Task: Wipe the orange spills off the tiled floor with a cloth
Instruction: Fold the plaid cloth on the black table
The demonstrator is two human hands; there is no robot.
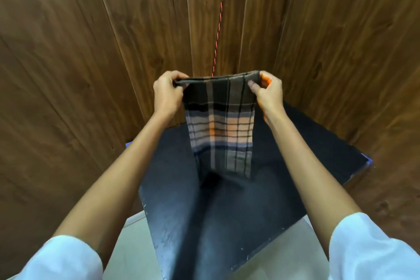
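Observation:
A plaid cloth [221, 129], grey and black with orange and pale bands, hangs folded in front of me. My left hand [167, 93] pinches its top left corner and my right hand [268, 93] pinches its top right corner, holding the top edge taut and level. Orange stain shows on the fingers and edge of my right hand. The cloth's lower end dangles just above a dark mat [295, 177]. A strip of pale tiled floor [131, 245] shows below the mat; no orange spill is visible on it.
Brown wooden panels [79, 52] fill the view ahead and on both sides. A thin red cord [219, 25] hangs down the panels just behind the cloth. White sleeves cover both upper arms at the bottom corners.

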